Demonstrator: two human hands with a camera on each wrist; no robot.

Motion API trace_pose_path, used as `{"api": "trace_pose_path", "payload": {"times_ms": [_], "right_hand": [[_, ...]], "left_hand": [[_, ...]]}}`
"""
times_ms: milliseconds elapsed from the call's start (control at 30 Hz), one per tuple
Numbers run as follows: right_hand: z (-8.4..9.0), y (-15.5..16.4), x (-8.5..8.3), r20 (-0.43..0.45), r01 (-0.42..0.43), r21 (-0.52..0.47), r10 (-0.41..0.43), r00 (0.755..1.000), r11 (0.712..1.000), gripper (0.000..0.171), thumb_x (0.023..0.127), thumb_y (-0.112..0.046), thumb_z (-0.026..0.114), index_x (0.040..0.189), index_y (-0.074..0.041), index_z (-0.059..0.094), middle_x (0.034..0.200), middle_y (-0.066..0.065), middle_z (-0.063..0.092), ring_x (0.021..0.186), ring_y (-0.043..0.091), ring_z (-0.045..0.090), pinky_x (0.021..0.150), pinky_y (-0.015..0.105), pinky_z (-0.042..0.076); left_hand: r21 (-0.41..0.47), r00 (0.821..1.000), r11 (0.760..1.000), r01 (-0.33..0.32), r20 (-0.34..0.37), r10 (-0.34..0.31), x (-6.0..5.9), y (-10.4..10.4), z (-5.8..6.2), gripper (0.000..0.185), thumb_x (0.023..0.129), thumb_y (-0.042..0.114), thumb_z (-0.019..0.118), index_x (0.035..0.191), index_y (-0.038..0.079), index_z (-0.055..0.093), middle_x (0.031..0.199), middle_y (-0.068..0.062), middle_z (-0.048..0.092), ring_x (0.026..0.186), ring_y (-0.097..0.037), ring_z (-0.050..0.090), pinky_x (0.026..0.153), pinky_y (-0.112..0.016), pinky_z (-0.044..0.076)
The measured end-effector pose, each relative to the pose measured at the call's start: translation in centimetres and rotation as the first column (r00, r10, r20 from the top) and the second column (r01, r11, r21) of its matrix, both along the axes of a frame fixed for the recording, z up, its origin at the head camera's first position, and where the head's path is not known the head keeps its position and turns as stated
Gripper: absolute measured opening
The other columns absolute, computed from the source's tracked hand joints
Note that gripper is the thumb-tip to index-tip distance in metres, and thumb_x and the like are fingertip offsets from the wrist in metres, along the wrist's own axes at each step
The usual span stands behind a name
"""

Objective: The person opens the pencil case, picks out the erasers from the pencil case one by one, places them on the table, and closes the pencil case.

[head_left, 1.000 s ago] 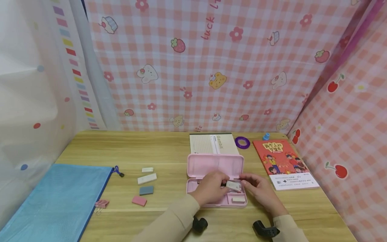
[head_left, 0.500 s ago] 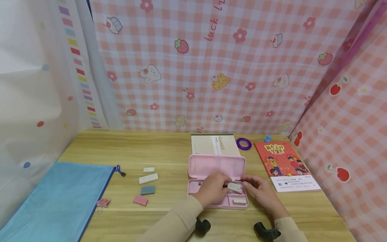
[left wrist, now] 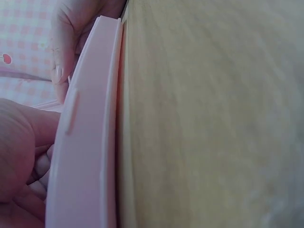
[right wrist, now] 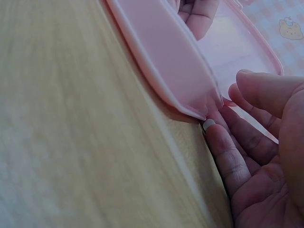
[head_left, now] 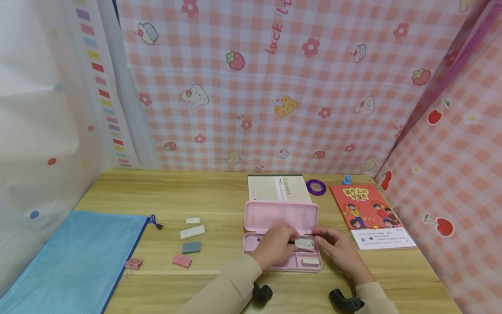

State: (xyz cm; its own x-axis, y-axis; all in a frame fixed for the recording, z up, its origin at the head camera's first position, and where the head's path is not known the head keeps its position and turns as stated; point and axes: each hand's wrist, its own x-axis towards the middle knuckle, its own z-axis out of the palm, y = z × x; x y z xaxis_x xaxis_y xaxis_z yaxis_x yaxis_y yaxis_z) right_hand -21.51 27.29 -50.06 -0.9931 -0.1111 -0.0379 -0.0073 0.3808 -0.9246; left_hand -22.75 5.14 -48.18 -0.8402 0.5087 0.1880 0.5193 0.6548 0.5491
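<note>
A pink pencil case [head_left: 281, 216] lies with its lid raised on the wooden table. My left hand [head_left: 276, 245] reaches into it, fingers curled, and appears to pinch the left end of a white eraser [head_left: 304, 244] over some pens; its fingertips are partly hidden. A second white eraser [head_left: 310, 261] lies in the small front right compartment. My right hand [head_left: 343, 252] rests loosely at the case's right end. In the right wrist view its fingers [right wrist: 230, 161] touch the case corner, with the thumb raised apart. The left wrist view shows the case's front wall [left wrist: 83, 142].
Left of the case lie two white erasers, a blue eraser [head_left: 191, 247] and a pink eraser [head_left: 182, 261]. Further left are a binder clip [head_left: 134, 264] and a blue mesh pouch [head_left: 78, 257]. Behind are a notebook [head_left: 266, 188], purple tape roll [head_left: 316, 187] and red book [head_left: 366, 209].
The white eraser by my left hand has tilted slightly flatter in the case. Both hands stay almost where they were; the head view shifted a little.
</note>
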Motion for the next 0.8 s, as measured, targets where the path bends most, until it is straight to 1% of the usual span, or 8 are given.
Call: {"api": "trace_pose_path", "payload": {"times_ms": [167, 400, 500, 700, 800], "right_hand": [[-0.2, 0.0, 0.1, -0.002, 0.001, 0.016, -0.001, 1.0, 1.0, 0.035, 0.093, -0.03, 0.064, 0.12, -0.008, 0.065, 0.12, 0.008, 0.063, 0.112, 0.017, 0.055, 0.093, 0.022, 0.042], [-0.2, -0.1, 0.2, -0.004, 0.006, 0.019, -0.006, 1.0, 1.0, 0.034, 0.093, -0.03, 0.063, 0.121, -0.009, 0.065, 0.121, 0.007, 0.063, 0.114, 0.019, 0.055, 0.093, 0.021, 0.042], [-0.2, -0.1, 0.2, -0.015, 0.007, 0.014, -0.006, 1.0, 1.0, 0.033, 0.094, -0.028, 0.063, 0.12, -0.008, 0.065, 0.12, 0.008, 0.064, 0.113, 0.019, 0.055, 0.093, 0.021, 0.042], [-0.2, -0.1, 0.1, -0.017, 0.001, 0.005, -0.001, 1.0, 1.0, 0.034, 0.093, -0.029, 0.064, 0.12, -0.008, 0.065, 0.12, 0.008, 0.064, 0.113, 0.019, 0.056, 0.092, 0.019, 0.043], [-0.2, 0.0, 0.1, -0.017, -0.001, 0.01, 0.001, 1.0, 1.0, 0.034, 0.093, -0.029, 0.064, 0.12, -0.008, 0.065, 0.12, 0.008, 0.064, 0.113, 0.018, 0.056, 0.092, 0.02, 0.043]], "left_hand": [[0.037, 1.0, 0.999, 0.016, 0.007, -0.016, 0.1, -0.5, 0.0, 0.021, 0.079, 0.014, 0.077, 0.099, 0.012, 0.071, 0.091, 0.006, 0.059, 0.086, -0.006, 0.053, 0.08, -0.021, 0.045], [0.094, 1.0, 0.995, 0.017, 0.018, -0.019, 0.2, -1.2, 0.1, 0.021, 0.08, 0.014, 0.077, 0.1, 0.012, 0.07, 0.089, 0.006, 0.06, 0.078, -0.003, 0.05, 0.073, -0.019, 0.045], [0.112, 1.0, 0.994, 0.013, 0.022, -0.016, 0.4, -1.7, 0.5, 0.02, 0.08, 0.013, 0.076, 0.099, 0.011, 0.07, 0.088, 0.005, 0.06, 0.076, -0.002, 0.05, 0.071, -0.019, 0.045], [0.133, 1.0, 0.991, 0.014, -0.009, -0.013, 1.0, -3.5, 1.4, 0.018, 0.08, 0.013, 0.075, 0.097, 0.012, 0.069, 0.083, 0.008, 0.057, 0.072, -0.002, 0.049, 0.065, -0.017, 0.043], [0.163, 1.0, 0.987, 0.006, 0.009, -0.008, 1.4, -4.6, 1.8, 0.018, 0.08, 0.012, 0.075, 0.097, 0.013, 0.068, 0.083, 0.006, 0.057, 0.072, -0.003, 0.049, 0.064, -0.016, 0.043]]}}
